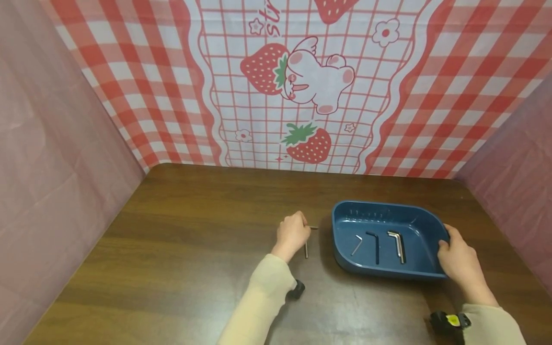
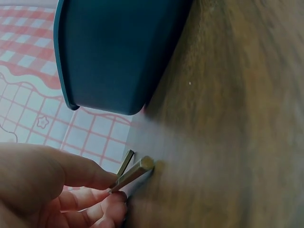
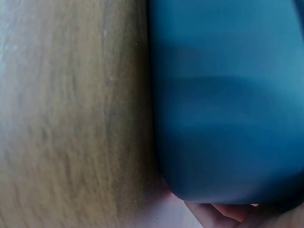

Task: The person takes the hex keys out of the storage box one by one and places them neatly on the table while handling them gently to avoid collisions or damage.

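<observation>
My left hand [image 1: 293,235] is just left of the blue tray [image 1: 388,274], with a brass-coloured hex key [image 2: 134,174] pinched between thumb and fingers. Two ends of metal stick out past the fingertips, one toward the tray and one toward the near edge; the hand hides where they meet. At the tray's right end, my right hand [image 1: 461,256] grips the wall, thumb over the rim. Inside the tray lie a small silver hex key [image 1: 357,245], a black hex key [image 1: 377,249] and, further right, silver hex keys [image 1: 397,245] close together.
The tray stands on a brown wooden table [image 1: 181,258]. Behind it hangs a red-and-white checked strawberry cloth [image 1: 172,96], and pinkish cloth [image 1: 56,143] closes off the left and right sides.
</observation>
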A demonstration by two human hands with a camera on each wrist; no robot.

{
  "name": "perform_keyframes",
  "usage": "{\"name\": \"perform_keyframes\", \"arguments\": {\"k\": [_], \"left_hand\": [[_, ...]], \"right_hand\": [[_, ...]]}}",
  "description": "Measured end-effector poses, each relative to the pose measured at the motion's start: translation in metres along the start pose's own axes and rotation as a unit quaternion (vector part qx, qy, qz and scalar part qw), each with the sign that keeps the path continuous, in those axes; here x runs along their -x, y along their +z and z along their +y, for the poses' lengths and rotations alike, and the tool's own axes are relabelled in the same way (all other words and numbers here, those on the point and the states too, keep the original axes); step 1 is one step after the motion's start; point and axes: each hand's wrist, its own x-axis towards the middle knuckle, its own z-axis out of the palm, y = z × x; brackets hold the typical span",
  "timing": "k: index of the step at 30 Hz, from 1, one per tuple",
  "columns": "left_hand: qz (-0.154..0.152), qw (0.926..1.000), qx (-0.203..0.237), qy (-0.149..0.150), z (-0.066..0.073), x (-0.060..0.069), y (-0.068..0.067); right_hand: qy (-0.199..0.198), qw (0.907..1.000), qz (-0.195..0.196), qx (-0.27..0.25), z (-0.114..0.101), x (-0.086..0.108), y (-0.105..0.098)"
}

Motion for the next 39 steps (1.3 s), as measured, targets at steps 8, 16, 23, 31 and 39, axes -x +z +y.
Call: {"name": "perform_keyframes", "arguments": {"k": [8, 16, 23, 31, 39], "left_hand": [[-0.002, 1.0, -0.001, -0.009, 0.0008, -0.0007, 0.0006], [0.005, 0.9999, -0.013, -0.006, 0.0015, -0.002, 0.0022], [-0.003, 0.9995, -0.032, 0.005, 0.0013, -0.0017, 0.0031], [-0.009, 0.9992, -0.038, -0.001, 0.0011, -0.0024, 0.0046], [-0.014, 0.9989, -0.045, -0.005, 0.0014, -0.0021, 0.0052]], "right_hand": [[0.002, 1.0, 0.002, 0.001, -0.0009, 0.0008, 0.0006], [-0.002, 1.0, 0.008, 0.002, -0.0009, 0.0003, -0.0001], [-0.002, 1.0, 0.007, 0.002, -0.0011, 0.0003, -0.0002], [0.003, 1.0, 0.001, 0.001, -0.0003, 0.001, -0.0003], [0.007, 0.9999, -0.009, 0.001, -0.0022, 0.0008, -0.0016]]}}
